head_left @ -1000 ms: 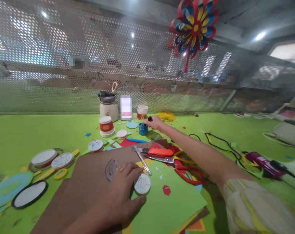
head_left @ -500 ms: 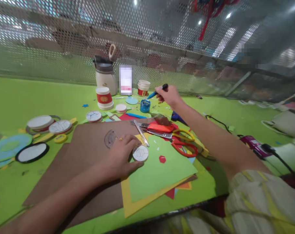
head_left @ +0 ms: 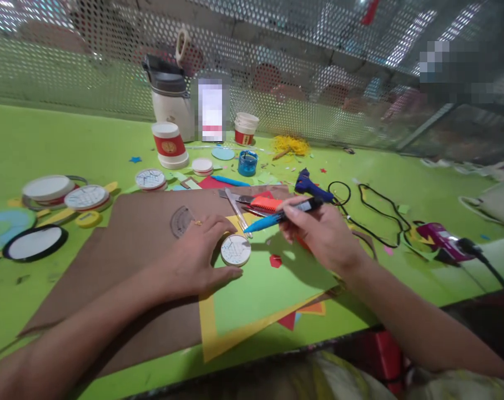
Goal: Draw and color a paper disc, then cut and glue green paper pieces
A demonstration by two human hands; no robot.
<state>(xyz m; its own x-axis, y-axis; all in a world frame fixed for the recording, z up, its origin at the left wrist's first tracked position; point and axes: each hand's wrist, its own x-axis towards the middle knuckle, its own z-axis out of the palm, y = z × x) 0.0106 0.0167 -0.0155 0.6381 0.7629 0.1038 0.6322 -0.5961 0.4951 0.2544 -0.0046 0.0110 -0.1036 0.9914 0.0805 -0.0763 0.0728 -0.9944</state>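
Note:
My right hand [head_left: 314, 228] is closed around a blue-and-black marker pen [head_left: 268, 221]. The pen's blue end points left, just above and to the right of a small white disc [head_left: 236, 249] with thin lines and bluish specks on top. Curved about the disc's left side is my left hand [head_left: 200, 253], thumb below and fingers above, gripping its edge. The disc rests on a green paper sheet [head_left: 256, 305], over yellow paper and brown card [head_left: 152, 266]. A red paper hexagon [head_left: 276, 261] lies right of the disc. Farther back stands a small blue jar [head_left: 247, 163].
Near the jar are a red-and-white paper cup [head_left: 169, 145], a flask [head_left: 169, 100] and a lit phone [head_left: 211, 111]. An orange cutter [head_left: 265, 203] and a blue glue gun [head_left: 312, 186] with a black cord lie rightward. Lined discs [head_left: 86, 197] sit left.
My right hand has brought the marker pen from above the blue jar back toward me, beside the disc. My left hand stays around the disc. The view has shifted slightly.

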